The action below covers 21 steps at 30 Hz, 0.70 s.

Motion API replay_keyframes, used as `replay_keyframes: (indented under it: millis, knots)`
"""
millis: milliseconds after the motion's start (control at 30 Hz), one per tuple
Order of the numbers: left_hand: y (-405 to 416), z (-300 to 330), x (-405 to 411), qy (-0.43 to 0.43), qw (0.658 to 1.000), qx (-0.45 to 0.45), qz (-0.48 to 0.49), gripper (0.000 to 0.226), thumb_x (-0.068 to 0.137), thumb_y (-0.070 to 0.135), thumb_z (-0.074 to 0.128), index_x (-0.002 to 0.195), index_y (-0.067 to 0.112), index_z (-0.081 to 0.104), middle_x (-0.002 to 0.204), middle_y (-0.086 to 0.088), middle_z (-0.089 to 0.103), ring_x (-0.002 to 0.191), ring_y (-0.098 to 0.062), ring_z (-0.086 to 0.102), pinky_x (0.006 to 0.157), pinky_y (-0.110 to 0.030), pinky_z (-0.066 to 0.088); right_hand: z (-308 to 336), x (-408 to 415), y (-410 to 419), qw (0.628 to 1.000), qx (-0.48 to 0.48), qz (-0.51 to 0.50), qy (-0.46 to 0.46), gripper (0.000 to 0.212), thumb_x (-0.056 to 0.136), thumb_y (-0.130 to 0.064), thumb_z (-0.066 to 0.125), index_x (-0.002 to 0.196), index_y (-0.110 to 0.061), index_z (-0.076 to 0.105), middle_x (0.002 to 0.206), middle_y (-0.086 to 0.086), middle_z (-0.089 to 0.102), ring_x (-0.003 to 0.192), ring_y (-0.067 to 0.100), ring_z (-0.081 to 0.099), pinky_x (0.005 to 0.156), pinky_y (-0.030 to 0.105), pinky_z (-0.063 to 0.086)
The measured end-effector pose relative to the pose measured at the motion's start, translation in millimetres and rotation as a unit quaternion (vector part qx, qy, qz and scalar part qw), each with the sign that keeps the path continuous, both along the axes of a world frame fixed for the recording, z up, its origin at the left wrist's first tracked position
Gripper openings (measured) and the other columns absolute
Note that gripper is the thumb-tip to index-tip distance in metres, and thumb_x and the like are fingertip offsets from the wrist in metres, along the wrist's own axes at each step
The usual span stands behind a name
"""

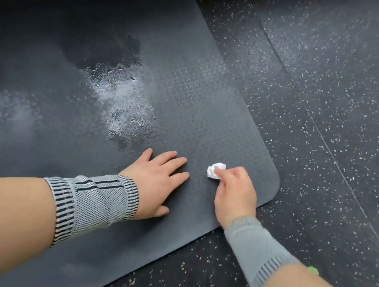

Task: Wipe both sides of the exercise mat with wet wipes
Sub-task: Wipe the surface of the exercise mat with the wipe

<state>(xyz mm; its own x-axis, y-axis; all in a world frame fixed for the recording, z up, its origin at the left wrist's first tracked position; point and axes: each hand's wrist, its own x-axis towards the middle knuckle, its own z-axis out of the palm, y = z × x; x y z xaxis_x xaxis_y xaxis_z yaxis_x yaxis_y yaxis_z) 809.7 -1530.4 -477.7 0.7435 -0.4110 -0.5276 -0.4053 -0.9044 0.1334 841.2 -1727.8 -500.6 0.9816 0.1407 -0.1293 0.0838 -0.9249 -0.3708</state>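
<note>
Head view: dark exercise mat [191, 89] flat on speckled floor [335, 116], wet patches mid-frame. Left hand [155, 182] pressed flat, fingers spread. Right hand [235, 194] pinches crumpled wet wipe [215, 170] near mat's lower-right corner.

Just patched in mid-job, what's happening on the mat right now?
A person is wiping a dark exercise mat that lies flat on a speckled floor. The right hand pinches a crumpled white wet wipe against the mat near its rounded corner, while the left hand presses flat on the mat beside it. Wet, shiny streaks show farther up the mat. Both wrists wear grey knit bands. Only the upward face is visible.
</note>
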Motion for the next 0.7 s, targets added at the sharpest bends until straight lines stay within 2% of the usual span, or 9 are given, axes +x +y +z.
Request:
replay_keyframes:
  millis: [100,167,233,300,367,467,600,633,700]
  knots:
    - [0.6,-1.3,-1.4,0.007,1.000,0.006,0.000,0.090,0.087,0.058,0.058,0.155,0.028,0.007,0.163,-0.002,-0.007,0.150,-0.023,-0.006,0.119,-0.054,0.012,6.6,-65.1,-0.7,0.997,0.024,0.068,0.033,0.029,0.075,0.002,0.066,0.095,-0.018,0.071,0.083,-0.003,0.051,0.071,0.018,0.056,0.064,0.028,0.050]
    - [0.5,-1.2,-0.7,0.010,1.000,0.004,0.001,0.090,0.087,0.058,0.058,0.155,0.028,0.007,0.163,-0.001,-0.008,0.150,-0.023,-0.005,0.119,-0.053,0.012,14.3,-71.6,-9.9,0.993,0.035,0.098,0.052,0.027,0.081,-0.001,0.063,0.101,-0.017,0.071,0.089,-0.002,0.055,0.076,0.017,0.057,0.070,0.028,0.051]
    - [0.4,-1.1,-0.1,0.009,1.000,0.003,0.000,0.090,0.087,0.058,0.058,0.155,0.028,0.007,0.163,-0.001,-0.007,0.150,-0.023,-0.005,0.119,-0.053,0.012,18.8,-50.3,-20.4,0.997,0.029,0.021,0.066,0.028,0.090,-0.006,0.052,0.111,-0.016,0.068,0.100,0.000,0.056,0.086,0.017,0.057,0.080,0.021,0.043]
    - [3.0,-0.4,-0.7,0.010,1.000,0.007,-0.001,0.090,0.087,0.058,0.058,0.155,0.028,0.008,0.163,-0.001,-0.007,0.151,-0.023,-0.005,0.119,-0.053,0.011,15.7,-30.1,-28.0,0.995,0.014,-0.098,0.034,0.029,0.093,-0.007,0.049,0.116,-0.014,0.066,0.107,0.001,0.056,0.093,0.019,0.058,0.081,0.014,0.034]
    - [10.4,1.0,-1.6,0.009,1.000,0.017,0.006,0.090,0.087,0.059,0.057,0.155,0.028,0.008,0.164,-0.001,-0.007,0.151,-0.022,-0.006,0.120,-0.052,0.011,12.5,-33.1,-21.6,0.989,-0.004,-0.142,0.033,0.030,0.094,-0.009,0.048,0.119,-0.018,0.063,0.109,-0.001,0.054,0.095,0.017,0.057,0.081,0.013,0.031]
    - [26.4,1.4,-4.4,0.007,0.999,0.029,0.036,0.091,0.087,0.063,0.054,0.156,0.027,0.006,0.164,-0.001,-0.008,0.151,-0.022,-0.007,0.120,-0.051,0.011,15.4,-78.8,15.8,0.993,0.001,-0.093,0.073,0.033,0.092,-0.009,0.048,0.115,-0.027,0.062,0.099,-0.008,0.047,0.087,0.009,0.051,0.078,0.012,0.032]
    - [39.8,4.4,-11.6,0.008,0.997,0.029,0.073,0.092,0.086,0.065,0.052,0.156,0.028,0.005,0.164,0.000,-0.008,0.151,-0.021,-0.008,0.121,-0.051,0.011,23.2,-142.2,63.5,0.994,0.068,0.039,0.073,0.044,0.063,-0.007,0.056,0.098,-0.033,0.052,0.077,-0.012,0.051,0.065,0.006,0.054,0.064,0.005,0.030]
    - [42.4,5.5,-13.5,0.005,0.996,0.029,0.079,0.092,0.086,0.065,0.053,0.156,0.028,0.005,0.164,0.000,-0.008,0.151,-0.021,-0.008,0.121,-0.051,0.011,21.3,-139.0,62.0,0.991,0.086,0.056,0.082,0.043,0.067,-0.006,0.055,0.100,-0.033,0.055,0.080,-0.013,0.051,0.070,0.005,0.056,0.068,0.004,0.032]
    - [50.8,7.1,-18.4,-0.004,0.995,0.025,0.096,0.091,0.087,0.064,0.053,0.156,0.028,0.006,0.164,-0.001,-0.007,0.151,-0.021,-0.007,0.121,-0.051,0.012,21.2,-110.1,49.8,0.992,0.087,0.013,0.092,0.032,0.086,-0.005,0.050,0.107,-0.025,0.064,0.092,-0.013,0.048,0.082,0.004,0.051,0.076,0.006,0.030]
